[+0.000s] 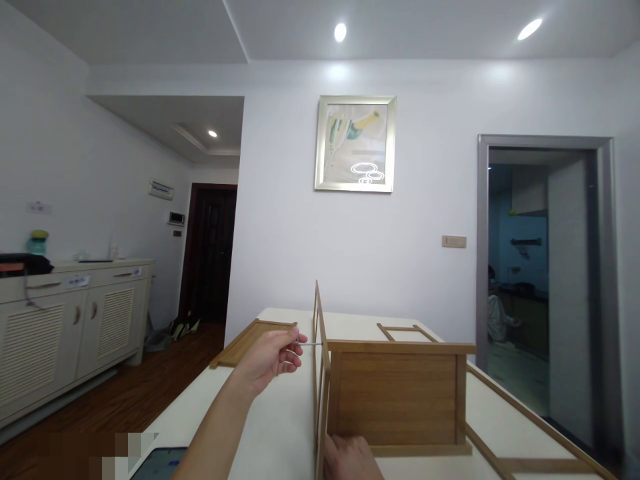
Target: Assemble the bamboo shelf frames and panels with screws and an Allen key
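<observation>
My left hand (280,353) pinches a thin metal rod (313,344), which looks like the shaft of a hex key. The rod's tip meets the side of an upright wooden side frame (320,380), level with the top rail of a wooden panel (397,397). That panel stands on edge to the right of the frame, against it. Low down in the corner between frame and panel, my right hand (353,457) grips the frame's edge; its fingertips are partly hidden.
A white table (265,413) carries the parts. A flat wooden panel (260,339) lies at the far left, a small wooden frame (405,332) behind, and a long wooden frame (540,427) at right. A dark phone-like object (157,463) rests at the near left edge.
</observation>
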Available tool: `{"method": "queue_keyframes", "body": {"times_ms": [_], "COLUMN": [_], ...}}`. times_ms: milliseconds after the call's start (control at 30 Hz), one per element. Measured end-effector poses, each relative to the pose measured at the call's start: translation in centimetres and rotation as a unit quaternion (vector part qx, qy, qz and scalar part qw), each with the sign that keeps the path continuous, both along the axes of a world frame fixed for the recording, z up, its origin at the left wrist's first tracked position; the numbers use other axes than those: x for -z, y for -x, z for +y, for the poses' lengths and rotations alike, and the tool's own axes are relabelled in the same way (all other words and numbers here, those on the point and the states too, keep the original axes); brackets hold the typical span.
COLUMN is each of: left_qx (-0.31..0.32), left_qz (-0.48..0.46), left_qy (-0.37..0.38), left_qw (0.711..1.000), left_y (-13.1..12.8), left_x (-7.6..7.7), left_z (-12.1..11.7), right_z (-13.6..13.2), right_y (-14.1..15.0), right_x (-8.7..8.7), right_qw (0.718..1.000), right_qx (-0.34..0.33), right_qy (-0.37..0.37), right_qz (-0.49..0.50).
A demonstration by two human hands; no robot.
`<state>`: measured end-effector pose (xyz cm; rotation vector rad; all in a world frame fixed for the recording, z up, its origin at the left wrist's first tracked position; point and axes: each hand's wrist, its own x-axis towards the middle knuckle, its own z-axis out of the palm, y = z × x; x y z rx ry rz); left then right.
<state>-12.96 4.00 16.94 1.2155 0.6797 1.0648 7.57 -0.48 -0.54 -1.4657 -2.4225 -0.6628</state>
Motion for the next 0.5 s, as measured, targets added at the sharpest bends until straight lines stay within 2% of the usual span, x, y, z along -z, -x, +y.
{"method": "queue_keyframes", "body": {"times_ms": [200, 500], "left_qx": [0.028, 0.015], "left_qz": [-0.024, -0.067], "left_qy": [0.034, 0.074], "left_qw": [0.999, 0.995], "left_y": [-0.21, -0.54], "left_x": [0.1, 0.21], "left_z": [-0.06, 0.26], "right_z": [-0.14, -0.31], "right_y": [-0.04, 0.04], "right_x": [-0.1, -0.44], "right_qw": [1.0, 1.0], "right_qx": [-0.003, -0.003], "right_qy": [-0.003, 0.003], "right_qz": [0.008, 0.006]}}
